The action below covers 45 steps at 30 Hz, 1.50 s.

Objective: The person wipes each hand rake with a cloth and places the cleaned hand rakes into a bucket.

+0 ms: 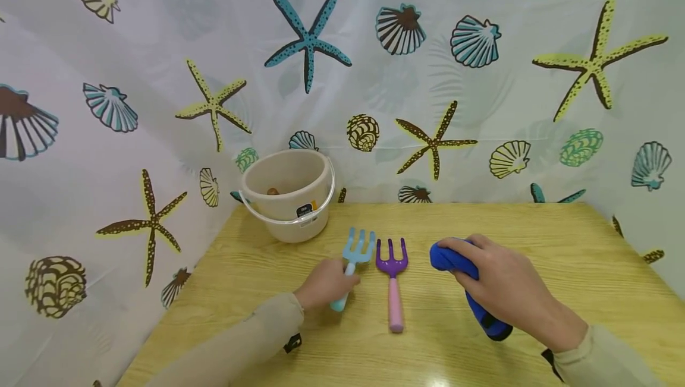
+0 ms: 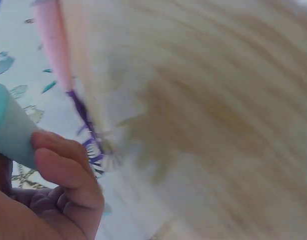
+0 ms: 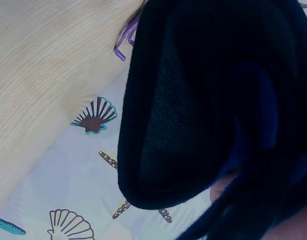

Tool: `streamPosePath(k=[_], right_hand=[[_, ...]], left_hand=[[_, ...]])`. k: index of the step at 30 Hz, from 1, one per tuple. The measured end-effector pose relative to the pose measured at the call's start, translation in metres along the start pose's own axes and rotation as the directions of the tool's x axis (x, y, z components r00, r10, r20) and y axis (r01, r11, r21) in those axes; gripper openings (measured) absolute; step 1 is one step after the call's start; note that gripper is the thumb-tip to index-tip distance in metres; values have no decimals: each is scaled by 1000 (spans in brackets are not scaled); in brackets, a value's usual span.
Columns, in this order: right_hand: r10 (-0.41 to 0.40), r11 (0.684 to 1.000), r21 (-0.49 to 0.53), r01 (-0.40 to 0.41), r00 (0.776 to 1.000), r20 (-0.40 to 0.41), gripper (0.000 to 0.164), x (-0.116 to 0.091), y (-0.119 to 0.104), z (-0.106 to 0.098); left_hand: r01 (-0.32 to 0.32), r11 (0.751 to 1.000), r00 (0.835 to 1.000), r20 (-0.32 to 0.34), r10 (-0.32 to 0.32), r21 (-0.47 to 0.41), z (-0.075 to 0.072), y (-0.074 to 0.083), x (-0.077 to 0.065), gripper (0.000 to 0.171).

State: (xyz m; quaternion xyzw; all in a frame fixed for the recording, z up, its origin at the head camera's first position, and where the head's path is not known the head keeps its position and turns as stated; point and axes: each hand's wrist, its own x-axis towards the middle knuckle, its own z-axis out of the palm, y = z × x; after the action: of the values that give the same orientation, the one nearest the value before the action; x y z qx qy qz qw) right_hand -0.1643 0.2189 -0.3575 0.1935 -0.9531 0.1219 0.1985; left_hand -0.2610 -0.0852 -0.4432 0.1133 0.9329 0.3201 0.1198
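Note:
My left hand grips the handle of a light blue hand fork, its tines pointing away from me. In the left wrist view, curled fingers lie against the pale handle end. Right beside it, a purple hand fork with a pink handle lies on the table. Over at the right, my right hand holds a soft blue fabric item with black trim, its lower end hanging down. The right wrist view shows its dark, wide opening close up; I cannot tell what kind of item it is.
A beige bucket with a clear handle stands at the table's back left, with a small brown thing inside. A curtain printed with shells and starfish hangs behind and beside the wooden table.

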Motion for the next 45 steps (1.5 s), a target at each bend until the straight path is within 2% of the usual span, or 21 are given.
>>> streamPosePath(k=[6, 8, 12, 19, 23, 27, 33, 36, 40, 42, 45], right_hand=[[-6, 1000, 9, 6, 1000, -7, 47, 9, -2, 7], [-19, 1000, 11, 20, 1000, -11, 47, 14, -6, 10], [-64, 998, 0, 64, 998, -22, 47, 27, -13, 20], [-146, 988, -55, 144, 989, -26, 47, 44, -23, 49], [-212, 972, -107, 210, 977, -13, 47, 43, -29, 60], [-271, 951, -162, 265, 963, -12, 44, 42, -34, 66], [-300, 907, -314, 280, 954, -17, 44, 50, -33, 73], [-277, 921, -285, 266, 961, 1, 41, 48, -36, 72], [-254, 951, -174, 255, 967, 27, 36, 41, -43, 65], [-258, 955, -144, 259, 966, 27, 34, 39, -44, 63], [-269, 949, -170, 266, 963, 9, 36, 38, -40, 66]], left_hand=[[-42, 985, 999, -28, 38, -170, -5, 18, -11, 22], [-43, 964, 999, -12, 41, -261, -3, 25, -15, 18], [-19, 905, 998, 45, 42, -424, 4, 39, -25, 13], [-19, 829, 995, 69, 69, -559, 16, 58, -40, 9], [-9, 806, 992, 96, 81, -592, 22, 64, -46, 13], [-9, 801, 991, 99, 86, -598, 24, 66, -50, 20], [13, 787, 991, 113, 72, -617, 25, 64, -55, 15], [19, 774, 992, 106, 62, -633, 26, 61, -56, 15], [22, 734, 994, 95, 58, -678, 26, 56, -55, 16], [25, 711, 994, 95, 58, -703, 26, 55, -55, 16], [39, 684, 993, 102, 52, -728, 24, 55, -56, 16]])
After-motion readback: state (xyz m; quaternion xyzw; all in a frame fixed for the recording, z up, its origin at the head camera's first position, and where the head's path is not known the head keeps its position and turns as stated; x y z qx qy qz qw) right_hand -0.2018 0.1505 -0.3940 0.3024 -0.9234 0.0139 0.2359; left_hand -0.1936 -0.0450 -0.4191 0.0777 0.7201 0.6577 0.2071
